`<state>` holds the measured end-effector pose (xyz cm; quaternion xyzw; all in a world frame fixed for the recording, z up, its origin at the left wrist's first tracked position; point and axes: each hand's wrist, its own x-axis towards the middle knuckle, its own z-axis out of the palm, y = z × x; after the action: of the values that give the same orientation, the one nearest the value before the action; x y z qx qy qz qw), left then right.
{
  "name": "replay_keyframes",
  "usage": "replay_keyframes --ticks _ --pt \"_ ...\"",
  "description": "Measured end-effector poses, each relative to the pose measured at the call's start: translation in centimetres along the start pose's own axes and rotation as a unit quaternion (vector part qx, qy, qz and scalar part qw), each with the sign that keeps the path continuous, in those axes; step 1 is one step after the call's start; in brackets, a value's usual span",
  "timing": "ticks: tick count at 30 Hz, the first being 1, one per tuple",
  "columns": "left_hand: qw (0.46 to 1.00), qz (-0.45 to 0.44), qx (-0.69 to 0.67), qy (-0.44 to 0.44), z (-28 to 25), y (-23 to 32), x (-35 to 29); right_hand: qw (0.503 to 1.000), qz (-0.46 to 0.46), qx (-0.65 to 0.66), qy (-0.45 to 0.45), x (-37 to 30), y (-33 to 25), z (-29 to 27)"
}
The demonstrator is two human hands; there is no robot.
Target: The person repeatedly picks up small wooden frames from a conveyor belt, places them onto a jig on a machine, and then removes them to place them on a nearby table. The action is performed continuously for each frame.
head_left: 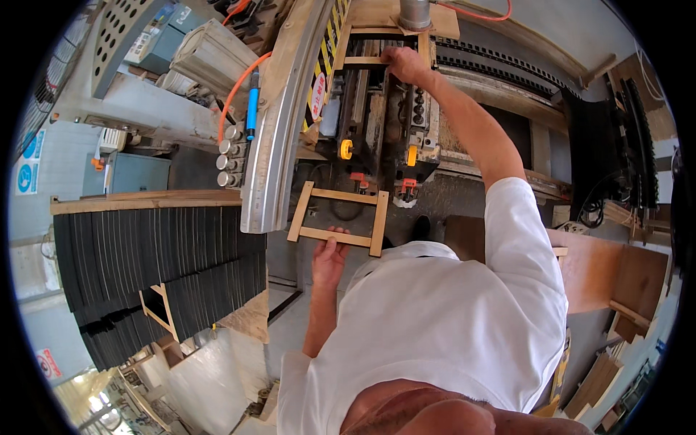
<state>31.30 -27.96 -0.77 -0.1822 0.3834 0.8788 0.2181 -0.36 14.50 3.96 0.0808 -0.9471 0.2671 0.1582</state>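
Note:
My left hand (pixel 328 262) pinches the near rail of a pale wooden frame (pixel 341 195), with the thumb on top. The frame is made of four-sided slats with short ends jutting past two corners, and it hangs in front of the machine. My right hand (pixel 407 67) reaches far forward, its fingers closed on the near rail of another wooden frame (pixel 362 61) that sits in the machine (pixel 362 109). Part of that second frame is hidden by the hand and the machine. Yellow knobs (pixel 346 149) and red clamps lie between my two hands.
A metal rail (pixel 279 138) with a blue pen-shaped tool (pixel 252 114) runs along the left. Left of it stands a large stack of dark boards (pixel 159 254) with a wooden frame (pixel 163 308) on it. A black cover (pixel 598 145) hangs at right; an orange hose (pixel 230 90) curves by the rail.

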Motion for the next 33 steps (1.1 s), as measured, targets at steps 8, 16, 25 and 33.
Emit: replay_keyframes --ticks 8,16,25,33 --pt "0.999 -0.033 0.019 0.039 -5.0 0.8 1.6 1.0 0.012 -0.017 -0.022 0.9 0.4 0.4" --pt "0.998 -0.011 0.038 0.045 -5.9 -1.5 2.2 0.997 0.042 -0.045 -0.038 0.8 0.2 0.1" --pt "0.993 -0.046 0.045 0.094 -4.4 -4.8 3.7 0.984 -0.063 -0.15 -0.078 -0.1 -0.3 -0.5" --pt "0.993 -0.043 0.072 0.082 -1.8 -6.0 4.6 0.984 -0.039 -0.146 -0.097 0.2 -0.6 -1.2"
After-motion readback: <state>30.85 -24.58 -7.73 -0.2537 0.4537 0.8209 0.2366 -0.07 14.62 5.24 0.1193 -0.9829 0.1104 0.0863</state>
